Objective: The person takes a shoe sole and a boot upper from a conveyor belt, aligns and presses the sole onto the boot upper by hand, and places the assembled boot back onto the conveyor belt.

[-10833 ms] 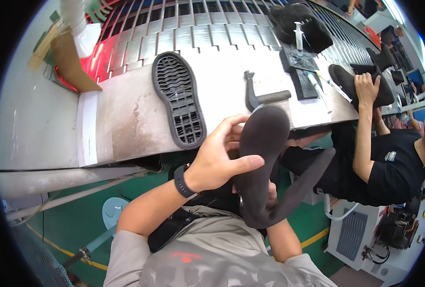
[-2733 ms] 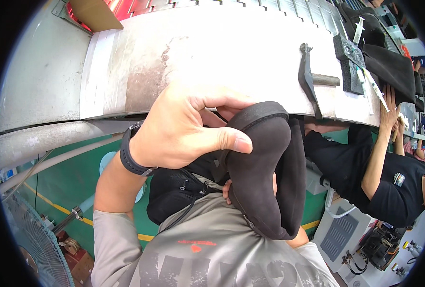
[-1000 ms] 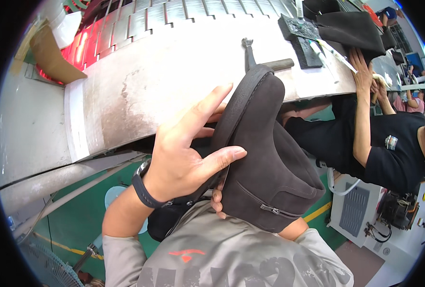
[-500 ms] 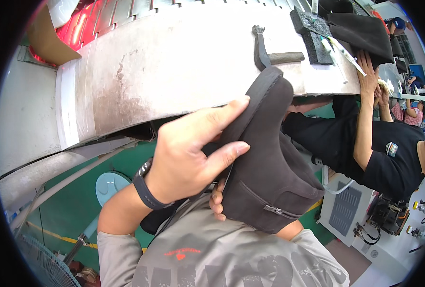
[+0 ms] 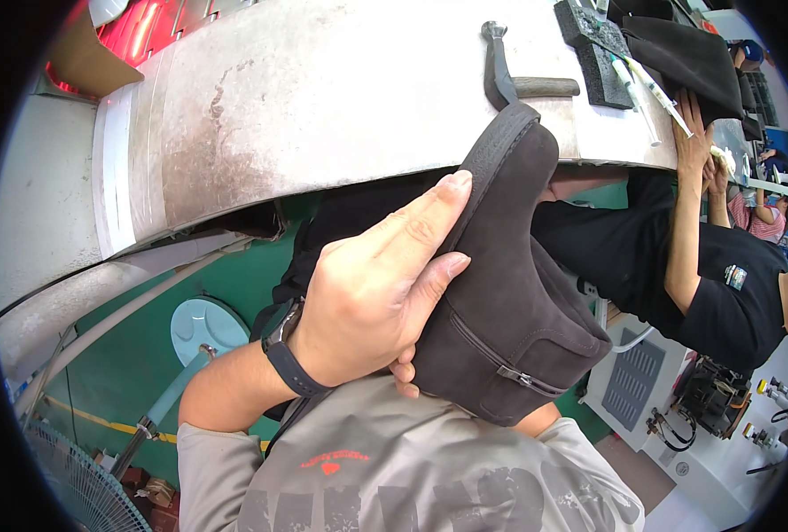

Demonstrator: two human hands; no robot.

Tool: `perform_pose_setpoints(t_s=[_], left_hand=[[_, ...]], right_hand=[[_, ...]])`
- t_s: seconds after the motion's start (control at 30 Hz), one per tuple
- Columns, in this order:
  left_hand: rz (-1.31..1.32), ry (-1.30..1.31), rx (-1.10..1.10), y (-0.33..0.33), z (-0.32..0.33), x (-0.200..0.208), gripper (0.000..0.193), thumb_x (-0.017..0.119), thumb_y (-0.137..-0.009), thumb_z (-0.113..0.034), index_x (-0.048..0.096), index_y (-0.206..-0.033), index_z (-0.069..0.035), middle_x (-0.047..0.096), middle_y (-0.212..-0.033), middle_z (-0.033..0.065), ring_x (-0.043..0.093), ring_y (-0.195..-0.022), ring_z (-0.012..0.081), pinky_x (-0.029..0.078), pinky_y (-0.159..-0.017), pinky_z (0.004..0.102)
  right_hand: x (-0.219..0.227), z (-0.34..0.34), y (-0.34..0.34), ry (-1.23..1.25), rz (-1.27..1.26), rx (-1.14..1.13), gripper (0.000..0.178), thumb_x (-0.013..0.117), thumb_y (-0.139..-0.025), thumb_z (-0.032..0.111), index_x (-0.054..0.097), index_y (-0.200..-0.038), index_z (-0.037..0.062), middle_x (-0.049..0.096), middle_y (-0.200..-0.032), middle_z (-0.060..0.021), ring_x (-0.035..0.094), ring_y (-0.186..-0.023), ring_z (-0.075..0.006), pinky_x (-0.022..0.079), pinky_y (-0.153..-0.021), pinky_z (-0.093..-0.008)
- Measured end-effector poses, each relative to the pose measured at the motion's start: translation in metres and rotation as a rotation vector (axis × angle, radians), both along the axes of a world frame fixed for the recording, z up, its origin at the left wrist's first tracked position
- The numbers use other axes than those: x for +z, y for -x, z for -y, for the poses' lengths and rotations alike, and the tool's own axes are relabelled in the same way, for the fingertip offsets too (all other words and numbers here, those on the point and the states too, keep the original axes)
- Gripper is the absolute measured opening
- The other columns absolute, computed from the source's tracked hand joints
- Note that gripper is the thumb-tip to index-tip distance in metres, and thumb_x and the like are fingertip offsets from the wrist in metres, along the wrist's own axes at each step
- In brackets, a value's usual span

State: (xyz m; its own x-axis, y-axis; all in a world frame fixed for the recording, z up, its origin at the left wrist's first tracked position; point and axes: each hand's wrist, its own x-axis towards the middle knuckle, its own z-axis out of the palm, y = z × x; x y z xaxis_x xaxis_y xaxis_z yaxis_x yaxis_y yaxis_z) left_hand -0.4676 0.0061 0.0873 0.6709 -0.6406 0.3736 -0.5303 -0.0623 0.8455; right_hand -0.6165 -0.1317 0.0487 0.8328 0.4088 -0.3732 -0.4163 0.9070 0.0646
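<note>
One long pale bench (image 5: 323,106) spans the upper part of the view, its near edge bending with the lens. At the right a co-worker (image 5: 726,293) in black has one hand at a dark item (image 5: 691,66) near the bench's far end. Below that person stands a white machine (image 5: 629,381), and over on the left a light blue round stool (image 5: 208,330) sits on the green floor.

The dark boot (image 5: 500,275) is held up before the person's chest, sole facing left, toe pointing up over the bench edge, shaft opening to the lower right. The left hand (image 5: 363,293) lies against the sole side, fingers nearly straight and together, thumb a little apart and against the boot, not wrapped around it. The right hand (image 5: 404,371) is mostly hidden behind the boot; its fingertips curl around the heel edge, holding it.

On the bench, just beyond the toe, lies a hammer (image 5: 498,75); I can't tell if they touch. Right of it are two black blocks (image 5: 608,78), with slim syringes (image 5: 660,93) beside them. Smallest is the zip pull (image 5: 515,376) on the boot's side.
</note>
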Motion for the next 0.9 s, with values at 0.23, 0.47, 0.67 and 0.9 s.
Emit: perform_pose_setpoints(t_s=[0.23, 0.47, 0.67, 0.9], left_hand=[[0.144, -0.002, 0.013, 0.006, 0.007, -0.012, 0.065, 0.079, -0.093, -0.006, 0.055, -0.152, 0.007, 0.066, -0.142, 0.0304, 0.074, -0.117, 0.0417, 0.066, -0.089, 0.0409], [0.113, 0.056, -0.166, -0.019, -0.004, -0.005, 0.107, 0.079, -0.094, -0.058, 0.035, -0.164, 0.01, 0.047, -0.162, 0.0343, 0.046, -0.153, 0.0451, 0.039, -0.124, 0.0473], [0.226, 0.129, 0.009, -0.049, 0.015, 0.049, 0.137, 0.098, -0.078, -0.043, 0.01, -0.171, 0.006, 0.03, -0.169, 0.0368, 0.042, -0.155, 0.0384, 0.038, -0.124, 0.0456], [0.001, 0.209, -0.182, -0.077, -0.001, 0.041, 0.115, 0.102, -0.075, -0.026, 0.033, -0.164, -0.002, 0.043, -0.163, 0.0207, 0.055, -0.14, 0.0288, 0.042, -0.12, 0.0424]], right_hand=[[-0.001, 0.01, -0.008, 0.147, 0.054, -0.104, 0.054, 0.062, -0.107, 0.041, 0.06, -0.126, -0.0099, 0.068, -0.107, -0.0323, 0.068, -0.1, -0.0484, 0.055, -0.081, -0.0559], [0.003, 0.031, -0.027, 0.784, 0.178, -0.646, 0.055, 0.065, -0.105, 0.039, 0.059, -0.128, -0.0105, 0.068, -0.107, -0.033, 0.068, -0.1, -0.0493, 0.055, -0.081, -0.0558], [0.013, 0.025, -0.032, 1.258, 0.211, -0.888, 0.056, 0.068, -0.104, 0.037, 0.058, -0.129, -0.011, 0.068, -0.107, -0.0335, 0.068, -0.099, -0.0501, 0.055, -0.081, -0.0557], [0.024, 0.005, -0.05, 1.765, 0.275, -0.839, 0.057, 0.071, -0.102, 0.035, 0.057, -0.131, -0.0116, 0.067, -0.107, -0.0342, 0.068, -0.099, -0.0509, 0.055, -0.081, -0.0557]])
